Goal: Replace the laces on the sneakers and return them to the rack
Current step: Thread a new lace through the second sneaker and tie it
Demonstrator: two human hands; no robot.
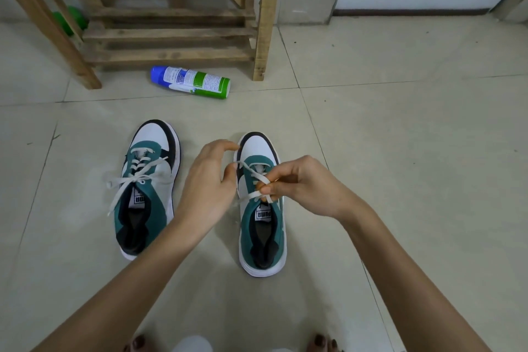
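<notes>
Two green, white and black sneakers stand on the tiled floor, toes pointing away from me. The left sneaker (148,188) has a white lace threaded through, its loose ends splayed out to the left. Over the right sneaker (261,223) my right hand (300,186) pinches a white lace (251,196) above the eyelets. My left hand (208,183) hovers beside that shoe's left edge, fingers curled around the lace's other end. The wooden shoe rack (171,17) stands beyond, its slats bare.
A blue, white and green spray can (191,82) lies on its side in front of the rack. A green object (71,20) sits behind the rack's left leg. Toes of my feet show at the bottom edge. A wall runs behind.
</notes>
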